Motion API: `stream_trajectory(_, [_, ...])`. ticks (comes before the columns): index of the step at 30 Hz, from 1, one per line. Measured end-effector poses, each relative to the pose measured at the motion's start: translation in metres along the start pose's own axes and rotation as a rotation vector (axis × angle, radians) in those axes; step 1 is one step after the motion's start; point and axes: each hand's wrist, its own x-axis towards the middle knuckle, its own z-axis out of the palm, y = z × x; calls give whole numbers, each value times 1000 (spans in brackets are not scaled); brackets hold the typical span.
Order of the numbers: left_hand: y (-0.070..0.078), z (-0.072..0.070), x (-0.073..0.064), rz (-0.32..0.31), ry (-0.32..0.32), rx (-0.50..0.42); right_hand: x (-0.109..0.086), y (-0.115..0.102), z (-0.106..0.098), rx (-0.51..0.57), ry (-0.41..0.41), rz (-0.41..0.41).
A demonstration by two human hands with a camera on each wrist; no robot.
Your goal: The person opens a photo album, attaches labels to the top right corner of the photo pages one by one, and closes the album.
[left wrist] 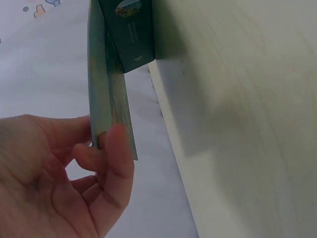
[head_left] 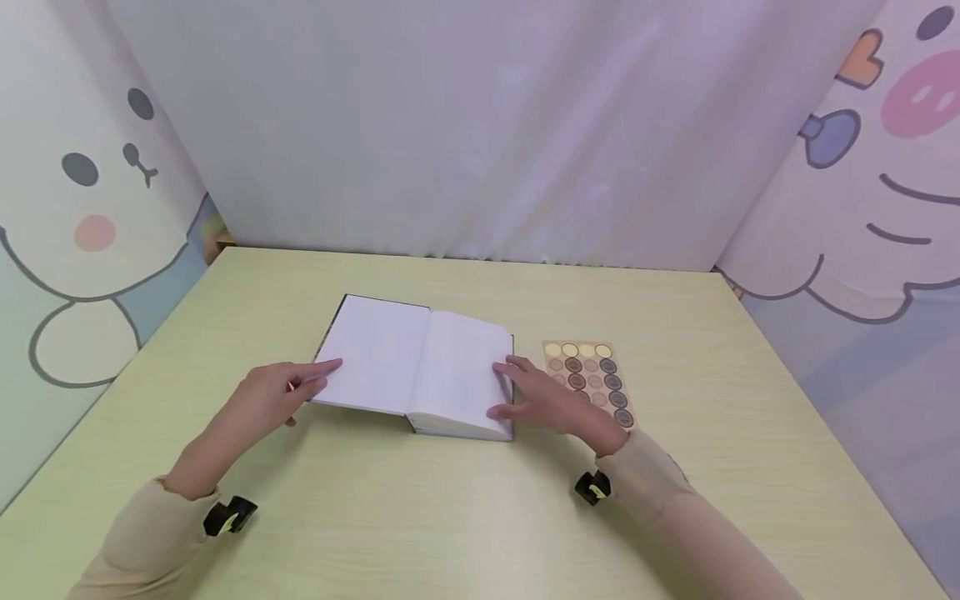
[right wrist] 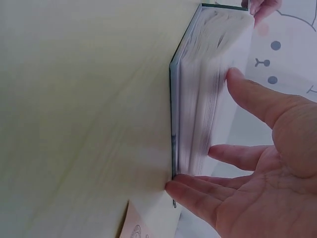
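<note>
A thick hardcover book (head_left: 459, 358) lies open on the table, blank white pages facing up. My left hand (head_left: 262, 396) pinches the outer edge of the left cover (head_left: 375, 350). In the left wrist view that cover (left wrist: 101, 84) stands between thumb and fingers, clear of the table, beside the dark green spine (left wrist: 131, 37). My right hand (head_left: 551, 400) touches the right side of the book with its fingers spread. The right wrist view has its thumb on the top page and other fingertips along the edge of the page block (right wrist: 198, 109).
A tan sheet of round stickers (head_left: 594, 367) lies right of the book, partly under my right forearm. The pale wooden table (head_left: 450, 517) ends at a white curtain (head_left: 450, 125) behind. Cartoon-printed cloths (head_left: 862, 242) hang on both sides.
</note>
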Motion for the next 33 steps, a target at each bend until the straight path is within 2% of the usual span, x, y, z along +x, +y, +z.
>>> stream_trajectory(4, [-9,6,2,-62,-13,13,1,-1,1,-8,-10,-4])
stream_trajectory(10, [-22,14,6,-106,-31,5,1,-1,1,-29,-33,-10])
stream_trajectory(15, [-29,20,7,-153,-7,24,3,-1,2,-85,-25,-76])
stream_trajectory(17, [-31,26,8,-159,-8,26,3,0,3,-129,-12,-105])
stream_trajectory(21, [-33,39,9,-159,-26,1,1,2,1,-176,-11,-105])
stream_trajectory(26, [-33,39,8,-170,-9,32,3,-1,1,-158,-42,-107])
stream_trajectory(28, [-32,37,8,-166,-26,49,4,-2,0,-161,-51,-101])
stream_trajectory(33, [-30,38,9,-162,-115,76,5,-3,0,-165,-73,-73])
